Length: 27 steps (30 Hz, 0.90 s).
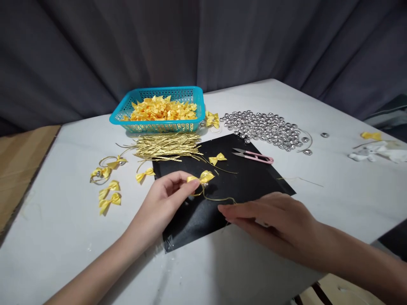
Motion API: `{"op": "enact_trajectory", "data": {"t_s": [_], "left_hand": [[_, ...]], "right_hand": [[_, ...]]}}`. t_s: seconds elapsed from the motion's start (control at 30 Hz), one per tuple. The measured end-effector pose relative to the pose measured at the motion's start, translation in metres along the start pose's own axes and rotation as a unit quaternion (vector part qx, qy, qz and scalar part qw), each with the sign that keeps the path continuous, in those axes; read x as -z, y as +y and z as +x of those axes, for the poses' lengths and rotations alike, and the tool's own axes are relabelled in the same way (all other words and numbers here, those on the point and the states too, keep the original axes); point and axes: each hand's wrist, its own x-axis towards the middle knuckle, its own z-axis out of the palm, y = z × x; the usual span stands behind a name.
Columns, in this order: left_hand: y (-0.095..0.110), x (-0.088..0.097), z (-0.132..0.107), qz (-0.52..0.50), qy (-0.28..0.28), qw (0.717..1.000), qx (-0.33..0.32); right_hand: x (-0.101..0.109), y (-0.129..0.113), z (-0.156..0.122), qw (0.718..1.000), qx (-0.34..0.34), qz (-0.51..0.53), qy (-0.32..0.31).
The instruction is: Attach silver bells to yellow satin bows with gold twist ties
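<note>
My left hand (173, 190) pinches a yellow ribbon bow (206, 177) above the black mat (193, 224). A small silvery piece shows just under the bow, partly hidden by my fingers. From the bow a thin gold cord (219, 199) runs right to my right hand (270, 216), whose thumb and fingertips are closed on its end. Another yellow bow (217, 159) lies on the mat behind. Pink-handled thread snips (254, 156) rest at the mat's far right, blades pointing left.
Behind stands a blue basket (155, 125) of yellow bows, with a bundle of gold cords (167, 146) before it. Silver bells or beads (263, 129) are heaped at right. Loose bows (110, 203) lie at left. A white crumpled item (378, 151) sits far right.
</note>
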Motion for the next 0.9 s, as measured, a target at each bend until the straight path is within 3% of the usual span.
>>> {"op": "enact_trajectory", "data": {"t_s": [0.17,0.4,0.57,0.73,0.9], "left_hand": [[0.001,-0.002,-0.002,0.035,-0.003,0.999,-0.001],[0.002,-0.003,-0.007,0.047,-0.011,0.999,-0.021],[0.003,-0.005,-0.011,0.006,-0.014,1.000,-0.009],[0.001,-0.008,-0.013,-0.052,-0.025,0.998,0.037],[-0.003,-0.009,-0.015,-0.075,-0.027,0.994,0.069]], "right_hand": [[0.003,-0.001,0.017,1.000,0.002,0.012,0.026],[-0.015,0.004,0.030,0.975,-0.017,0.171,0.138],[-0.020,0.009,0.027,0.980,0.026,0.140,0.142],[-0.022,0.014,0.020,0.985,0.103,0.025,0.137],[-0.024,0.015,0.016,0.982,0.111,0.015,0.150]]}}
